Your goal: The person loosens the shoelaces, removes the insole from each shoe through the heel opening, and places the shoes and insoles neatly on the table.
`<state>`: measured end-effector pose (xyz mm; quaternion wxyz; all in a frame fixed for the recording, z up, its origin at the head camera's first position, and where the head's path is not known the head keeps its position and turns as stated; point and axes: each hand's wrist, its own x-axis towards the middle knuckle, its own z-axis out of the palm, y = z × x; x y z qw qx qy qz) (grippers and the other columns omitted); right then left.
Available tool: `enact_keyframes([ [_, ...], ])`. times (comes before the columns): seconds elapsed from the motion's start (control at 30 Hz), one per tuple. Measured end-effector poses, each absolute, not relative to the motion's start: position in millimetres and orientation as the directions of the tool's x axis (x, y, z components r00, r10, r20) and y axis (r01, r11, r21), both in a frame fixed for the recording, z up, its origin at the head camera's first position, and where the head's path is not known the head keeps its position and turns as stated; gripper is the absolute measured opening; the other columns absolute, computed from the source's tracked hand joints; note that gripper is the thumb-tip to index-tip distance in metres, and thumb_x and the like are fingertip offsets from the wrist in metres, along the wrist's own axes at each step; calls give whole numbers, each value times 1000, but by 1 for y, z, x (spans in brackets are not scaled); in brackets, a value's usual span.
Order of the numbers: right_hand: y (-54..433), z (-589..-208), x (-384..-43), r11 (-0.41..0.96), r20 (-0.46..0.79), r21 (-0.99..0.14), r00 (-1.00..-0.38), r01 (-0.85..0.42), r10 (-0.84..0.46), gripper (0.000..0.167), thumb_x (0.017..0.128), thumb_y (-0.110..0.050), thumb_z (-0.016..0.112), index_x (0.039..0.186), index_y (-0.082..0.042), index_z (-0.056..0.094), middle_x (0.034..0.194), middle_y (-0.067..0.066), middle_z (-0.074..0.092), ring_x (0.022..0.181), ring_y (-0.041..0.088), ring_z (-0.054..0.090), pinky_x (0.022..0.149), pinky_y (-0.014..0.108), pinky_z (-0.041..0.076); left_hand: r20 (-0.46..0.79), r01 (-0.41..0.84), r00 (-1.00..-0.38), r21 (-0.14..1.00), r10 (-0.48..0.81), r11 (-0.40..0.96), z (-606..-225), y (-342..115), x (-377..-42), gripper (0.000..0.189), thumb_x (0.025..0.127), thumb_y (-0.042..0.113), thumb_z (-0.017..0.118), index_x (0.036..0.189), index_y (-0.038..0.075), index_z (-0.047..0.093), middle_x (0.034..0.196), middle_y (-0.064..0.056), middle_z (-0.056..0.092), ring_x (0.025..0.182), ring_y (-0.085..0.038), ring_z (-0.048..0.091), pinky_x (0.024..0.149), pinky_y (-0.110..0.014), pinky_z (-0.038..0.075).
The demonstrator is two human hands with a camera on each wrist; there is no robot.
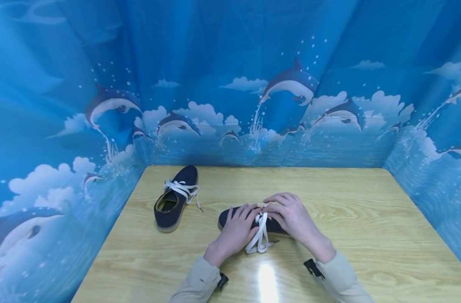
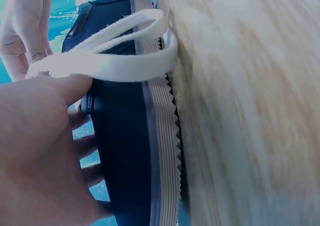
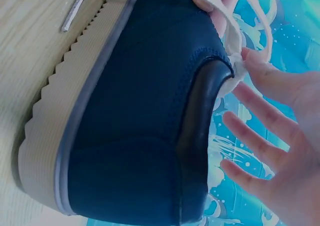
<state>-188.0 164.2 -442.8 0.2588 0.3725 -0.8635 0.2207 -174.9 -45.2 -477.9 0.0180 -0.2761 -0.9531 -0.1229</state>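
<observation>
A dark navy shoe [image 1: 230, 214] with white laces lies sideways before the person, its toe to the left. The left hand [image 1: 236, 233] lies over its front part, fingers reaching across the upper. Its thumb [image 2: 75, 88] holds the white shoelace [image 2: 125, 66] close to the lacing, and a loop hangs down the near side. Over the shoe's opening, the right hand [image 1: 291, 214] pinches the shoelace [image 3: 237, 71] between thumb and index finger. Its other fingers [image 3: 255, 141] are spread apart. Both hands' fingertips meet at the lacing and partly hide the knot area.
A matching navy shoe [image 1: 170, 214], with its white lace tied in a bow, stands at the table's back left. Wood-grain tabletop [image 1: 366, 235] extends around both shoes. A blue dolphin-print curtain [image 1: 223, 84] borders the table at the back and sides.
</observation>
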Motion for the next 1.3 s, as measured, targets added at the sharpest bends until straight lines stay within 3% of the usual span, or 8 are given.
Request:
enact_keyframes([
  [0.37, 165, -440, -187, 662, 626, -173, -601, -729, -498, 17, 78, -7, 83, 90, -17, 78, 111, 2, 74, 106, 27, 66, 100, 54, 48, 97, 536, -843, 240, 529, 810, -478, -47, -174, 51, 110, 33, 41, 160, 22, 33, 163, -3, 35, 148, -30, 34, 118, -66, 25],
  [0.53, 166, -432, -184, 631, 693, -204, -565, -749, -447, 21, 78, -2, 81, 92, -16, 77, 111, 2, 74, 105, 26, 66, 102, 55, 46, 90, 530, -847, 242, 525, 813, -478, -47, -175, 51, 111, 34, 41, 160, 23, 32, 163, -3, 35, 148, -31, 34, 118, -66, 25],
  [0.73, 168, -416, -179, 546, 754, -274, -529, -792, -389, 16, 86, -6, 75, 96, -18, 77, 111, 2, 74, 107, 27, 65, 100, 52, 46, 91, 526, -848, 269, 523, 807, -478, -47, -176, 52, 110, 37, 39, 160, 23, 32, 163, -4, 35, 148, -32, 33, 119, -66, 23],
  [0.93, 168, -421, -184, 534, 702, -260, -537, -805, -468, 27, 80, 1, 81, 103, -13, 77, 116, 5, 72, 108, 27, 64, 92, 48, 53, 85, 525, -848, 263, 523, 809, -478, -47, -176, 53, 111, 36, 39, 161, 24, 30, 163, -4, 34, 149, -32, 33, 119, -66, 22],
  [1.13, 166, -434, -188, 596, 623, -200, -571, -777, -534, 38, 80, -10, 84, 116, -9, 73, 120, 9, 70, 110, 29, 65, 92, 49, 56, 97, 536, -843, 225, 529, 813, -478, -48, -175, 51, 110, 32, 43, 159, 22, 34, 163, -4, 35, 148, -32, 35, 118, -67, 26],
  [1.3, 166, -443, -188, 641, 577, -197, -616, -742, -536, 26, 82, -15, 84, 107, -11, 76, 118, 8, 71, 111, 29, 64, 93, 52, 54, 97, 538, -842, 219, 531, 814, -479, -47, -175, 51, 110, 34, 41, 160, 22, 33, 163, -3, 35, 148, -31, 34, 117, -67, 25],
])
